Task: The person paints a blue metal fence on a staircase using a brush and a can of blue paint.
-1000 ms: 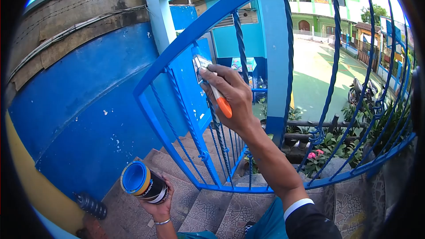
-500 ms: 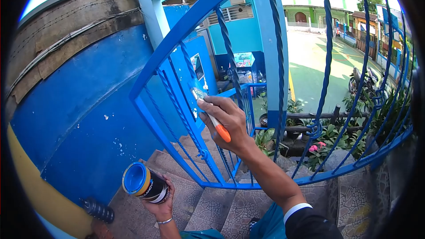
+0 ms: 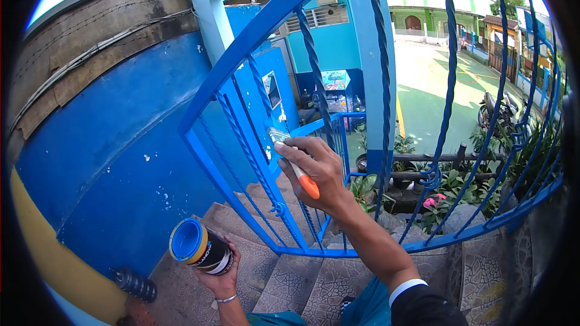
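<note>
In my right hand (image 3: 317, 172) is a paintbrush (image 3: 300, 167) with a white and orange handle, gripped between thumb and fingers. Its bristles carry blue paint and lie at or close to a twisted bar of the blue metal railing (image 3: 240, 66); whether they touch cannot be made out. Lower left, my left hand (image 3: 225, 279) is wrapped round a black paint can (image 3: 212, 258) with a yellow band. The can is tilted, and blue paint shows inside its open top.
Patterned stone steps (image 3: 284, 287) run down under the railing. A blue wall (image 3: 121, 163) rises on the left, with a dark ribbed object (image 3: 134, 284) at its foot. Beyond the bars are plants (image 3: 450, 196), a motorcycle (image 3: 498, 111) and a green court (image 3: 426, 93).
My right hand and the paintbrush have shifted slightly right and down along the bar. My left hand still holds the can, nearly unmoved.
</note>
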Motion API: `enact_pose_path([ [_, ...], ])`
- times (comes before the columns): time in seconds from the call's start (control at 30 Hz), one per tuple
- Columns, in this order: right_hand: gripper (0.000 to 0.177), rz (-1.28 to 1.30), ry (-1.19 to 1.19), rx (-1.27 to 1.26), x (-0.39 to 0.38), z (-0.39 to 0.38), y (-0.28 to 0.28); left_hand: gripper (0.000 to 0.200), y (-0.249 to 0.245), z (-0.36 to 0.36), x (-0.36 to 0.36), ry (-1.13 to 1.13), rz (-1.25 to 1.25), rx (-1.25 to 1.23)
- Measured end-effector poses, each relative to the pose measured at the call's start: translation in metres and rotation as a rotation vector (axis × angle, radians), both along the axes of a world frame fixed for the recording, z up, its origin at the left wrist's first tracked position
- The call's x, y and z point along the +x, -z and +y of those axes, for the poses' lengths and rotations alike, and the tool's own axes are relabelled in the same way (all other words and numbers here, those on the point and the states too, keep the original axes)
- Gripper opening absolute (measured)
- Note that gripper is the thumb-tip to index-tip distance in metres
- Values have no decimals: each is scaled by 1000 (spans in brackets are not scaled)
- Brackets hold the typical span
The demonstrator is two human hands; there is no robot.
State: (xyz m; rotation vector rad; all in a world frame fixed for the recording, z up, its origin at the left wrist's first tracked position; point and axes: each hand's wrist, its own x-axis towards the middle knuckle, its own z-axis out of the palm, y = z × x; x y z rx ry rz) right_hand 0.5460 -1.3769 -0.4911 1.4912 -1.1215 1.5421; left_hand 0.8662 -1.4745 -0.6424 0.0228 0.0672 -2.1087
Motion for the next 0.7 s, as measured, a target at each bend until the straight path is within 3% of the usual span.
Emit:
enact_pose_path([
  [0.07,32,-131,-97,-37,5,9,-8,82,0,0,-1,6,-2,-17],
  [0.2,31,-146,-78,-288,1,0,-57,82,-3,2,-3,14,7,-25],
  [0.37,32,-309,-136,-177,0,-16,-97,81,-2,1,-2,19,3,-21],
  [0.5,32,-380,-148,-20,-1,-9,-92,80,-2,1,-1,22,1,-31],
  [0.6,24,-704,-175,225,4,18,-91,80,-4,2,-1,21,11,-9],
  [0.7,25,-602,-26,236,-5,21,-89,80,-8,4,-1,19,26,-6],
])
